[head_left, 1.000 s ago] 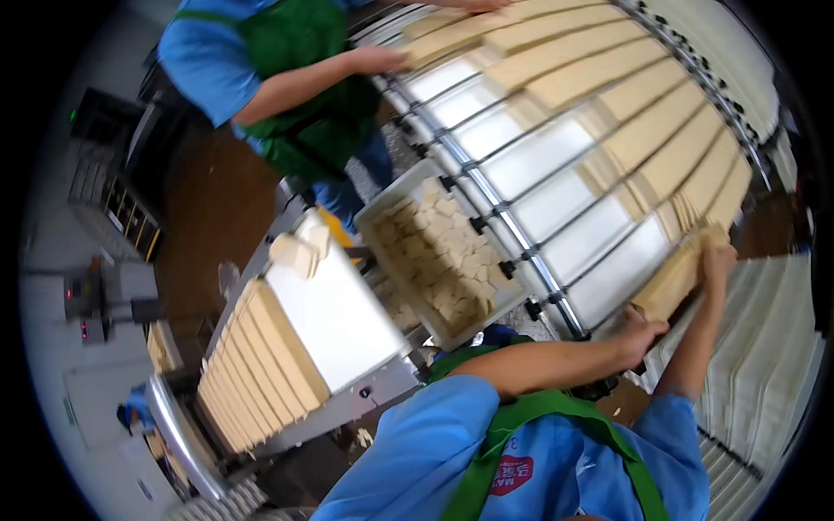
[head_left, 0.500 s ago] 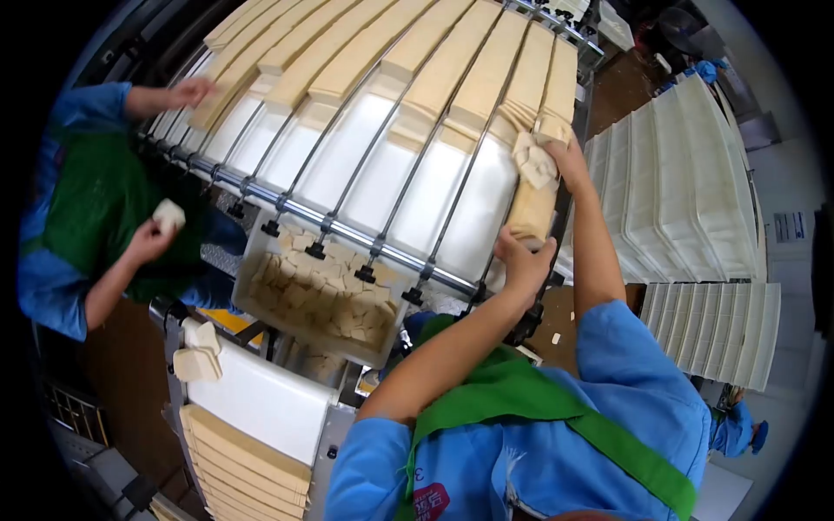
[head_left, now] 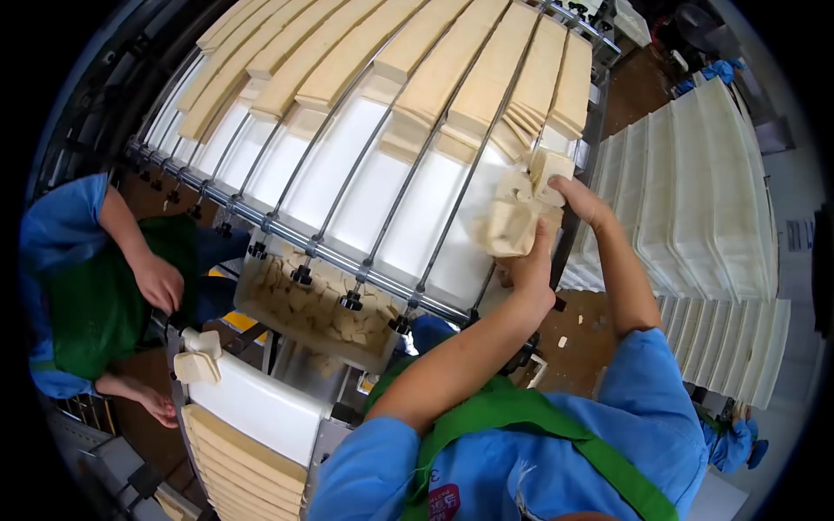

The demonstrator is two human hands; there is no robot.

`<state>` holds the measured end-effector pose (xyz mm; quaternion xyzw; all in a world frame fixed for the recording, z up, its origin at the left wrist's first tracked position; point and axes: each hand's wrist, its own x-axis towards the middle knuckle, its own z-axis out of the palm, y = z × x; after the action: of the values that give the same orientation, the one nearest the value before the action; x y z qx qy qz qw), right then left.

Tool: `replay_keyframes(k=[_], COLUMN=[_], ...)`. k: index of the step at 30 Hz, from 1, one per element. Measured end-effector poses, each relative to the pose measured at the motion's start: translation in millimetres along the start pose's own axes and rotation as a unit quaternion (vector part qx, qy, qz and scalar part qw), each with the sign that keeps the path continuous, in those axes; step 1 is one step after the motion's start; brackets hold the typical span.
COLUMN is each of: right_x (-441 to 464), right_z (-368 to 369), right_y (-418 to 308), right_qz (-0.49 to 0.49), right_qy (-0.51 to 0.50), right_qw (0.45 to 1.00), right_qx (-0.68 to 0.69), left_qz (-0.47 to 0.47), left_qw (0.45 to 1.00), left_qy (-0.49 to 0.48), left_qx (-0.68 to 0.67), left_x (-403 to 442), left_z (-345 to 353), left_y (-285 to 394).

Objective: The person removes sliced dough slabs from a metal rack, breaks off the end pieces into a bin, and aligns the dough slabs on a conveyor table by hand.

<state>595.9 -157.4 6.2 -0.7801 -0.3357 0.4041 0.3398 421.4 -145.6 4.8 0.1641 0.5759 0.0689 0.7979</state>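
Note:
Near the right end of the white belt, my left hand [head_left: 528,265] grips a stack of pale dough pieces [head_left: 511,227], tilted and partly blurred. Just to its right, my right hand [head_left: 580,200] holds more dough pieces [head_left: 549,174], its thumb on top. The two bunches touch or nearly touch. Behind my hands, long rows of stacked dough sheets [head_left: 491,74] lie between thin metal rods on the white belt [head_left: 343,174]. A few slices fan out at the near end of one row.
A metal bar [head_left: 334,252] with black knobs crosses the belt's near edge. Below it sits a bin [head_left: 317,304] of dough scraps. A co-worker [head_left: 113,278] stands at left, beside a second belt [head_left: 261,399] with dough stacks. Stacked white trays [head_left: 686,200] stand at right.
My hands have lifted dough pieces off the row's near end and tilted them leftward. The co-worker's hands have moved down, away from the large belt. The view has shifted slightly.

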Motion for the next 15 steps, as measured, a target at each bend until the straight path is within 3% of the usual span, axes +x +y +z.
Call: replay_keyframes(k=[1,3,5,6,7,8,9,11,13,15], right_x=[-4.7,-3.5,2.1,-3.2,-12.3,-28.6,-40.5,-62.4,-78.9,-87.7], right_z=[1.4,4.9,1.1,3.3,4.7,1.0,-3.5,-12.8,-6.6,43.3], right_y=[-4.5,-0.1,39.7,51.6,51.1,41.8,39.0,33.6,20.0,-14.7], right_qz=[0.012,0.046,-0.028,-0.033,-0.036,-0.019,-0.088,-0.233,-0.299,-0.327], right_qy=[-0.005,0.012,0.029,0.057,0.019,0.123,0.153,0.193,0.176,0.144], right_qw=[1.0,0.998,0.999,0.991,0.992,0.962,0.946,0.897,0.888,0.897], right_qx=[-0.013,-0.039,0.017,0.118,0.118,0.244,0.273,0.321,0.302,0.259], left_qz=[-0.019,-0.027,0.054,0.075,0.113,0.118,0.124,0.23,0.224,0.403], left_qw=[0.999,0.994,0.995,0.997,0.99,0.981,0.966,0.943,0.939,0.901], left_qy=[-0.044,0.015,-0.007,0.004,-0.031,-0.077,-0.126,-0.166,-0.189,-0.151], left_qx=[0.0,-0.105,-0.079,-0.03,-0.08,-0.136,-0.188,-0.176,-0.177,-0.058], left_x=[5.9,1.1,12.3,18.3,15.4,5.2,-9.0,-33.7,-53.1,-59.9], left_z=[-2.9,-1.1,-3.9,-7.8,-16.1,-23.1,-29.9,-43.2,-84.7,-136.9], left_y=[4.7,12.7,-2.6,-10.8,-17.3,-22.1,-23.5,-21.0,4.5,14.0])
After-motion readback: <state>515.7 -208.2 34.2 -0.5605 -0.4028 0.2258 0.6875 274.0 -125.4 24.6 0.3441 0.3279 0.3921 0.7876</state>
